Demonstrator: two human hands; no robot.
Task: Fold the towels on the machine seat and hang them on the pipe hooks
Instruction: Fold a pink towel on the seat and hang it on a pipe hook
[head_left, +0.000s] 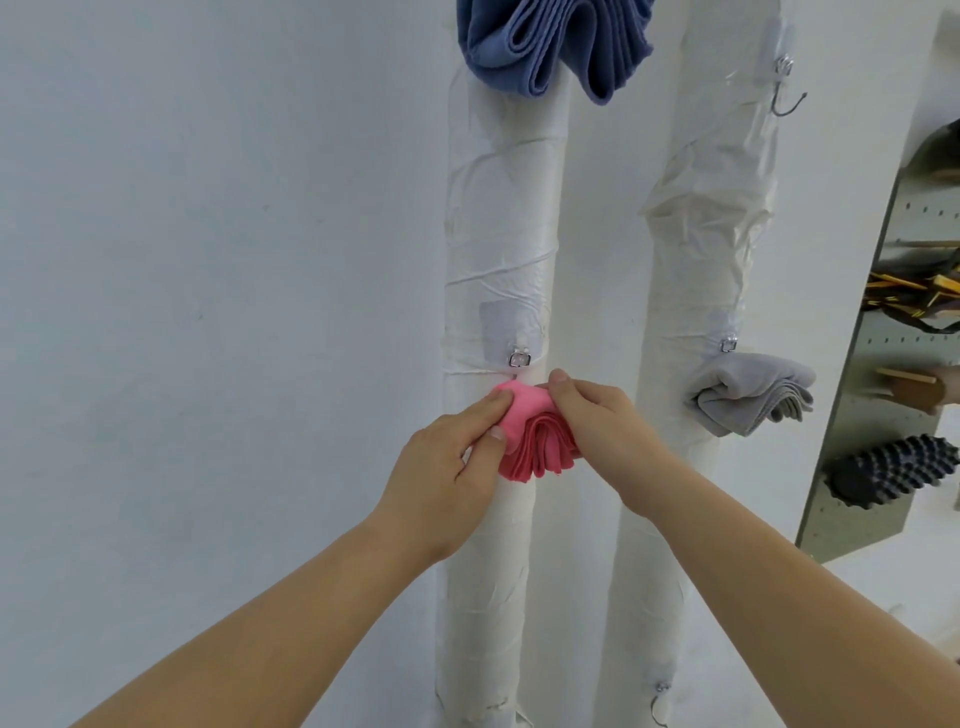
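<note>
A folded pink towel (535, 441) is held against the left white wrapped pipe (498, 208), just below a small metal hook fitting (518, 358). My left hand (447, 467) pinches its upper left fold between thumb and fingers. Gripping its right side is my right hand (597, 421). A folded blue towel (550, 47) hangs higher on the same pipe. On the right pipe (711, 249) a folded grey towel (748, 397) hangs under its hook fitting (728, 344), and a bare hook (784, 98) sticks out near the top.
A plain white wall fills the left side. At the right edge stands a pegboard panel (883, 364) with a black spiked roller (891, 475), a wooden piece and yellow-black straps. Another small hook (661, 691) sits low on the right pipe.
</note>
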